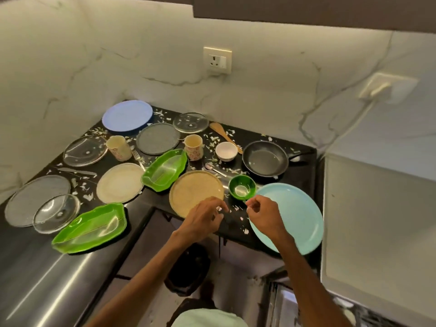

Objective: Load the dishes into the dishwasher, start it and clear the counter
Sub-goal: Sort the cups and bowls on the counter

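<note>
Both hands are over the front edge of the black counter (236,228), in the gap between tan plate (195,192) and light blue plate (295,215). Left hand (205,219): fingers curled, small white scrap (219,208) pinched at the tips. Right hand (264,215): thumb and index tips pressed together just below the small green bowl (242,187); can't tell if anything's between them. Loose scraps (241,218) litter the counter around both hands. Dishes all sit on the counter: frying pan (265,159) and white bowl (226,151) behind the green bowl, floral cup (194,147) beside the white bowl, green leaf tray (165,169) just left of the tan plate, second green tray (92,226) near left, beside the glass bowl (56,213).
</note>
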The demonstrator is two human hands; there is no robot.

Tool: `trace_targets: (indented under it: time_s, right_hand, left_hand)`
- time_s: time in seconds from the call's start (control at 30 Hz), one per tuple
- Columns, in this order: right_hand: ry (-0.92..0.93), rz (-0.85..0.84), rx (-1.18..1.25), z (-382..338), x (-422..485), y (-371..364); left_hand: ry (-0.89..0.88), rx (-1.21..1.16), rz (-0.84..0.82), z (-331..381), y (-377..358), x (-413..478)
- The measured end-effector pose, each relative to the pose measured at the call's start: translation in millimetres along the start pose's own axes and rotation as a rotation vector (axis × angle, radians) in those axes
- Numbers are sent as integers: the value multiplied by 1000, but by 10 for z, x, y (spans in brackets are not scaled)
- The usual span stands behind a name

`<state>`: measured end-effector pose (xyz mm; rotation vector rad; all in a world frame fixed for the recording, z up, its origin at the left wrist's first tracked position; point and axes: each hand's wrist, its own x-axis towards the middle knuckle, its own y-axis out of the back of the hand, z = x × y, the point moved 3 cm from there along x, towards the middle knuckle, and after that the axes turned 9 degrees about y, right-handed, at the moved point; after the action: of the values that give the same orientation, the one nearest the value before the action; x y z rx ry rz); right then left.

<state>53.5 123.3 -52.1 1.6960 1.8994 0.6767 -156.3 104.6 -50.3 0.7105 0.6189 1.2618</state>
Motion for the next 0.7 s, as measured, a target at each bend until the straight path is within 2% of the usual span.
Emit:
trace_targets:
  time_s: [0.27, 0.37, 0.53, 0.7]
  right_hand:
    - [-54, -130, -101, -154, 609, -344]
    - [-49, -147, -136, -230, 832, -485]
    - [-26, -128, -183, -339, 1111, -634]
    - [-23, -178, -198, -386, 1326, -688]
  left_hand:
    - [106, -5, -17, -542, 342, 476]
    - [145, 6, 25, -742, 449, 631]
    - [213, 117, 90, -982, 612, 968]
    - [390, 231, 72, -1078, 734, 1471]
